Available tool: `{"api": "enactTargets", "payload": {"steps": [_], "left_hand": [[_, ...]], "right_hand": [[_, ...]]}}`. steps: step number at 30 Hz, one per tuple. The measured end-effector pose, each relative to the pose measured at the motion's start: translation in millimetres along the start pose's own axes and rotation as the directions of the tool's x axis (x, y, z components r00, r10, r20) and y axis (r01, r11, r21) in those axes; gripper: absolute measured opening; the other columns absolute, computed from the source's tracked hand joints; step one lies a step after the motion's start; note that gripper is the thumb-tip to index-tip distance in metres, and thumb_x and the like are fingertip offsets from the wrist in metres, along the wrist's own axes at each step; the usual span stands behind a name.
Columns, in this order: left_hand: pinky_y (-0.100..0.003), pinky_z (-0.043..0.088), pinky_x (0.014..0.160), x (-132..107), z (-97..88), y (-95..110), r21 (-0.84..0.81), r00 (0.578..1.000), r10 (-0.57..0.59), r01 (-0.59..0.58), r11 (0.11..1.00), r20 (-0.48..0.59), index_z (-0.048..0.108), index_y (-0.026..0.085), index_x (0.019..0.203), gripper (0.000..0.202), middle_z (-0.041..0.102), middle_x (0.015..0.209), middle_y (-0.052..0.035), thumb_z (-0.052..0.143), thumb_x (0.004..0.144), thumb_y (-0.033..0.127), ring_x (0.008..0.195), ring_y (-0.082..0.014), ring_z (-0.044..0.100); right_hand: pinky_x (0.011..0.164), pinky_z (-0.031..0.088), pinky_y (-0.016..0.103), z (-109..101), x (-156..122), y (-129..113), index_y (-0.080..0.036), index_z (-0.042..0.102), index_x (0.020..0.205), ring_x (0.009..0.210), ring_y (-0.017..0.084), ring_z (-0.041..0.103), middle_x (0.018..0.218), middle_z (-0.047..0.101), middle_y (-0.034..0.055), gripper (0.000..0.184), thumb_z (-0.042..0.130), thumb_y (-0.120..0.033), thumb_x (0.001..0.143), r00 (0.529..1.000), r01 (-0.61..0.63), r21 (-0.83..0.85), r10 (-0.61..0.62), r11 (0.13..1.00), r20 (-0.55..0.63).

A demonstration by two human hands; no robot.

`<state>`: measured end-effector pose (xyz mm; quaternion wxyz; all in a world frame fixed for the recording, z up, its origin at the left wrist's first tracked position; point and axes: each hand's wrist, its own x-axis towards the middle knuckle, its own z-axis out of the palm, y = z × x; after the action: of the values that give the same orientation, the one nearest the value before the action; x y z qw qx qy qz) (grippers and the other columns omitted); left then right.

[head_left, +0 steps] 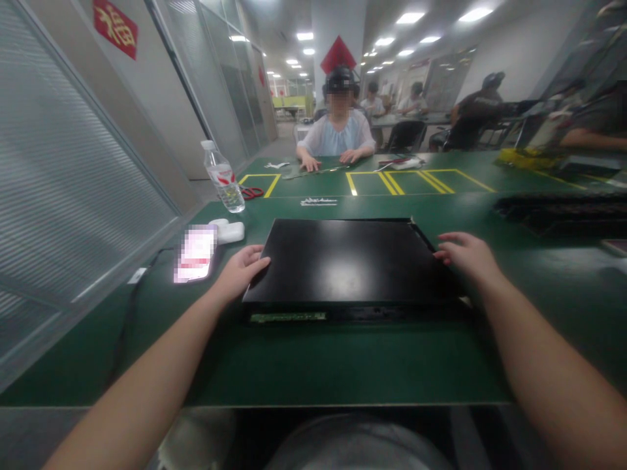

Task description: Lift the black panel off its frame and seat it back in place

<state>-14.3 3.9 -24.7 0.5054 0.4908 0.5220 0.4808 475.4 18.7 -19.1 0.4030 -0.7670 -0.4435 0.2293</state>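
A black flat panel [337, 261] with a glossy reflection lies on the green table in front of me. A strip of green circuit board [288, 317] shows along its near edge. At the right and far sides, a dark rim shows beyond the top sheet. My left hand [243, 266] grips the panel's left edge, thumb on top and fingers along the side. On the opposite side, my right hand [463, 256] has bent fingertips at the right edge, one finger raised off it. What lies under the panel is hidden.
To the left are a lit phone [196, 253], a white case [229, 231], a water bottle [224, 177], red-handled scissors [251, 192] and a black cable [131, 313]. Small white pieces [318, 202] lie beyond the panel. A person [337, 134] sits opposite; dark parts [563, 212] lie right.
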Motion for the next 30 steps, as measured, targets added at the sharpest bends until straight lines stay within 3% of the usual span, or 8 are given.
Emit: {"api": "enactTargets", "payload": {"steps": [4,9,21,26,30], "left_hand": [[-0.038,0.063,0.081,-0.3,-0.2,0.8,0.004,1.0,-0.009,0.009,1.0,0.004,0.066,0.017,0.112,0.055,0.086,0.09,-0.0064,0.095,0.067,0.031,0.089,-0.0292,0.084],[-0.039,0.063,0.084,-0.1,-0.3,0.4,0.017,1.0,-0.009,0.009,1.0,-0.001,0.067,0.018,0.112,0.053,0.086,0.091,-0.0065,0.094,0.068,0.031,0.093,-0.0304,0.084],[-0.042,0.064,0.095,2.6,0.9,-3.1,-0.008,0.999,-0.022,0.022,1.0,-0.024,0.07,0.018,0.113,0.049,0.087,0.102,-0.0101,0.093,0.071,0.028,0.103,-0.0313,0.084],[-0.043,0.065,0.098,1.3,-0.5,-1.6,0.02,0.998,-0.026,0.027,0.999,-0.057,0.073,0.017,0.121,0.05,0.087,0.105,-0.0111,0.092,0.076,0.028,0.109,-0.0325,0.083],[-0.042,0.065,0.098,-1.4,-2.5,1.1,0.034,0.998,-0.032,0.034,0.999,-0.057,0.073,0.017,0.135,0.062,0.087,0.108,-0.0115,0.092,0.078,0.03,0.11,-0.033,0.082]], "right_hand": [[0.07,0.053,0.035,-1.7,-3.4,-2.5,-0.02,0.08,0.113,0.063,0.021,0.068,0.074,0.077,0.0049,0.035,0.065,-0.024,0.081,0.999,0.049,-0.147,-0.047,0.988,0.017],[0.075,0.055,0.038,-1.8,-3.7,-4.5,-0.021,0.081,0.116,0.07,0.024,0.072,0.08,0.079,0.0071,0.037,0.065,-0.027,0.083,0.998,0.051,-0.211,-0.046,0.976,0.032],[0.079,0.059,0.041,3.3,13.2,18.4,-0.024,0.085,0.11,0.08,0.029,0.075,0.082,0.08,0.0085,0.036,0.067,-0.036,0.082,0.985,0.174,-0.349,-0.166,0.921,0.055],[0.081,0.059,0.04,2.6,11.9,16.9,-0.025,0.085,0.109,0.081,0.028,0.075,0.083,0.08,0.0079,0.034,0.066,-0.036,0.083,0.983,0.183,-0.374,-0.175,0.909,0.056],[0.082,0.058,0.04,2.0,8.9,13.1,-0.026,0.085,0.108,0.082,0.028,0.075,0.084,0.08,0.0075,0.033,0.065,-0.035,0.084,0.984,0.177,-0.393,-0.169,0.902,0.056]]}}
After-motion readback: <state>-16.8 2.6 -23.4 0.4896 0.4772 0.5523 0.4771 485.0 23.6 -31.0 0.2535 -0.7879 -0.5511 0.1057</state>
